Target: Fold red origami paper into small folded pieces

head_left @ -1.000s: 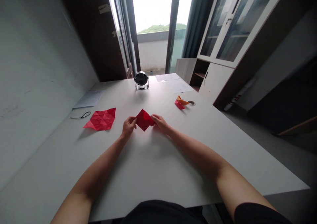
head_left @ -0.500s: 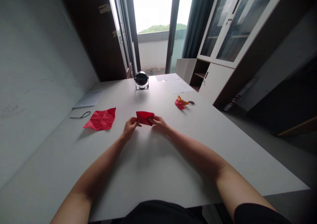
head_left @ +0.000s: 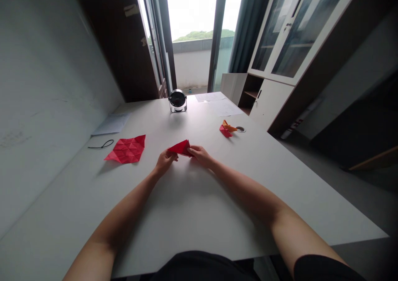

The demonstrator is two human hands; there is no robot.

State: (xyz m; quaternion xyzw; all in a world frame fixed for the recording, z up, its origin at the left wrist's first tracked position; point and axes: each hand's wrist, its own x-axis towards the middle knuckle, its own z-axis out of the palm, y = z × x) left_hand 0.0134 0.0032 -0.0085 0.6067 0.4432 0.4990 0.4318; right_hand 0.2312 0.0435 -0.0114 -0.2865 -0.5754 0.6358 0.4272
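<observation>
A folded red paper is held between my two hands, just above the white table. Its outline is a slanted triangle with the point to the left. My left hand is closed on the left end, with fingers underneath. At the right end my right hand pinches it, thumb on the near face. To the left lies a creased sheet of red paper, opened out and showing triangular folds. Small folded paper pieces, one orange and one red, sit together at the right.
A round black fan-like device on a silver stand stands at the table's far side. White papers lie at the back right, another sheet at the left. A black cable tie rests near the wall, and a cable hole is at the right.
The folded red paper has gone from a wider, flatter shape to a triangle sloping down to the left. My left hand has shifted slightly; my right hand keeps its pinch.
</observation>
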